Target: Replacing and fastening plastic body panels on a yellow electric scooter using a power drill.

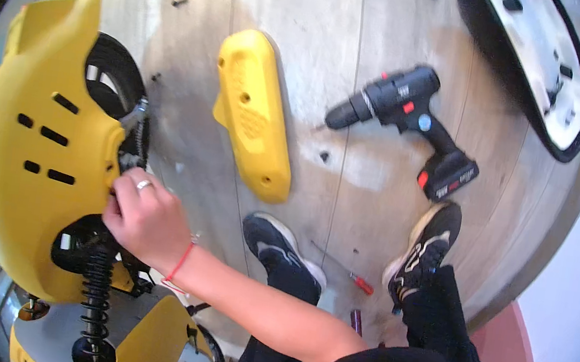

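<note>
A yellow plastic body shell [5, 173] with several dark slots, part of a small wheeled vehicle, stands at the left. My right hand [146, 217], wearing a ring and a red cord bracelet, reaches across to the shell's inner edge. Its fingers are bent and pressed together there; what they hold, if anything, is hidden. Beyond the hand is a black wheel [112, 55], partly covered by the shell. On the near side, a black coil-spring shock absorber [98, 287] runs down past the hand. My left hand is out of view.
On the wooden floor lie a yellow cover piece [255, 114], a black cordless drill [402, 108], a red-handled screwdriver [362, 285] and loose screws [179, 2]. A black-rimmed white shell [540, 60] lies at the far right. My shoes [282, 242] stand near the middle.
</note>
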A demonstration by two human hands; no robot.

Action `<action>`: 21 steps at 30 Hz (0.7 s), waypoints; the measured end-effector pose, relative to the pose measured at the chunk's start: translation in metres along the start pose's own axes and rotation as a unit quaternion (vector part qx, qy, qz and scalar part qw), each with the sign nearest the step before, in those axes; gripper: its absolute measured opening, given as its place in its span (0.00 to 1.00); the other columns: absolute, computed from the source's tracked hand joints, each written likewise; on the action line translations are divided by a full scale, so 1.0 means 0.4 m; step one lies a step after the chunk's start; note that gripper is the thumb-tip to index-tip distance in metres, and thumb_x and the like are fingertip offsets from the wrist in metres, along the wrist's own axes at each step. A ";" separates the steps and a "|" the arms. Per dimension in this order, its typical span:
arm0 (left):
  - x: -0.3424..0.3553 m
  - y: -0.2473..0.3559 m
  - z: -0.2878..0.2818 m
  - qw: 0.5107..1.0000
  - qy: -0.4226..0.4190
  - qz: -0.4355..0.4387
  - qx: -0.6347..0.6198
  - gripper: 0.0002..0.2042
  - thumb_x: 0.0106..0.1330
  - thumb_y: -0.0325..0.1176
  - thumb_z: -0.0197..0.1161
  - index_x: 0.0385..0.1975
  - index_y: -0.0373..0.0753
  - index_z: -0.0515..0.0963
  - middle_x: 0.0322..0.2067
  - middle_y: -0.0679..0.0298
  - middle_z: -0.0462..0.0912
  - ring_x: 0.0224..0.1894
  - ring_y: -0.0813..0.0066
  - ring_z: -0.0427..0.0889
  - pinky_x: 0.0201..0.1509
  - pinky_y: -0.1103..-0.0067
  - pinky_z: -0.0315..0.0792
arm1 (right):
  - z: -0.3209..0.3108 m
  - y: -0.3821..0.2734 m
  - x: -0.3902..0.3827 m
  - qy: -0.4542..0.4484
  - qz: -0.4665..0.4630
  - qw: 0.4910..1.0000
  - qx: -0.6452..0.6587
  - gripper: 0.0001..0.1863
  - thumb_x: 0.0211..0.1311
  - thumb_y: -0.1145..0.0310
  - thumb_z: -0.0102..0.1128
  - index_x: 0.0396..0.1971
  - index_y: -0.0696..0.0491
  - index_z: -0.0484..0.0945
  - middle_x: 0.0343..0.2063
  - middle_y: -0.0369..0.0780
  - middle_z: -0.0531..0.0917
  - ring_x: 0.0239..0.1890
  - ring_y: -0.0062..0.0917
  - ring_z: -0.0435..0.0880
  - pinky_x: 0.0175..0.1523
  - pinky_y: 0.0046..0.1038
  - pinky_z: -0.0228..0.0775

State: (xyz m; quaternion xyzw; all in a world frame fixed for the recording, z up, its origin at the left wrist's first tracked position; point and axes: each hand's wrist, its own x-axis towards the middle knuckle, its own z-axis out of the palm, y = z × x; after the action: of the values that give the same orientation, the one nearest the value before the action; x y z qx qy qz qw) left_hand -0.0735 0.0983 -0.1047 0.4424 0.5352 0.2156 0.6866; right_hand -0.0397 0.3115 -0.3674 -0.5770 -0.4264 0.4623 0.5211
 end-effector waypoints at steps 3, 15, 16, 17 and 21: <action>0.004 -0.005 0.010 1.000 0.020 0.022 0.005 0.16 0.65 0.38 0.49 0.40 0.30 0.73 0.43 0.44 0.78 0.48 0.47 0.75 0.55 0.56 0.66 | 0.007 -0.011 0.001 -0.007 -0.002 1.000 0.001 0.10 0.43 0.77 0.61 0.27 0.57 0.70 0.27 0.43 0.76 0.30 0.36 0.79 0.33 0.33 0.75; 0.039 0.042 0.051 0.992 0.109 -0.053 0.022 0.16 0.67 0.40 0.48 0.35 0.32 0.74 0.38 0.47 0.81 0.44 0.50 0.78 0.52 0.58 0.68 | -0.009 0.004 0.001 -0.048 -0.090 0.995 -0.006 0.13 0.43 0.80 0.62 0.33 0.57 0.74 0.33 0.42 0.77 0.34 0.36 0.79 0.39 0.30 0.74; 0.040 0.043 0.052 0.992 0.108 -0.052 0.027 0.16 0.67 0.40 0.48 0.35 0.32 0.74 0.38 0.47 0.81 0.43 0.51 0.78 0.51 0.58 0.69 | -0.015 0.017 0.003 -0.056 -0.127 0.990 -0.001 0.14 0.42 0.80 0.63 0.33 0.58 0.74 0.32 0.42 0.77 0.34 0.35 0.78 0.39 0.30 0.74; 0.041 0.043 0.052 0.993 0.107 -0.050 0.032 0.16 0.67 0.40 0.48 0.35 0.31 0.75 0.38 0.47 0.81 0.43 0.51 0.79 0.51 0.58 0.69 | -0.020 0.027 0.005 -0.063 -0.164 0.984 0.005 0.14 0.42 0.79 0.63 0.33 0.58 0.75 0.32 0.41 0.77 0.33 0.34 0.78 0.38 0.29 0.73; 0.048 0.042 0.050 0.993 0.102 -0.041 0.040 0.16 0.66 0.39 0.47 0.35 0.31 0.75 0.38 0.48 0.81 0.43 0.51 0.79 0.51 0.58 0.69 | -0.028 0.040 0.018 -0.083 -0.189 0.979 0.001 0.13 0.42 0.79 0.64 0.32 0.58 0.75 0.32 0.41 0.77 0.33 0.34 0.78 0.38 0.29 0.73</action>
State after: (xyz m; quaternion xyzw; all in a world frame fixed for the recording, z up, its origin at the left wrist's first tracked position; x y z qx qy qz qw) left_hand -0.0456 0.1143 -0.1003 0.4231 0.6284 0.2092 0.6183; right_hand -0.0270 0.3146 -0.3837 -0.4454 -0.5686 0.4025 0.5624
